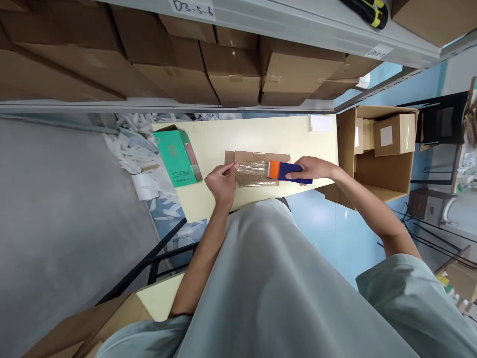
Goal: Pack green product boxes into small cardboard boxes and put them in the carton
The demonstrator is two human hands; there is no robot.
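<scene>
A small flat cardboard box (263, 156) lies on the cream tabletop in front of me, with shiny clear packing tape (253, 168) running along its top. At the left end of the tape is my left hand (222, 183), thumb and forefinger pinched on it. My right hand (312, 168) is wrapped round a tape dispenser (285, 171) with a dark blue body and an orange toothed front. The dispenser rests over the right part of the box, its toothed edge facing left toward my other hand. Part of the dispenser's body is hidden under my fingers.
A green box (177, 158) stands on the table's left part, a small white box (321, 124) at the back right. Open on the right is a large carton (383, 174) holding smaller boxes. Shelves of cartons (234, 87) overhang the back. Paper scraps (136, 149) lie beyond the left edge.
</scene>
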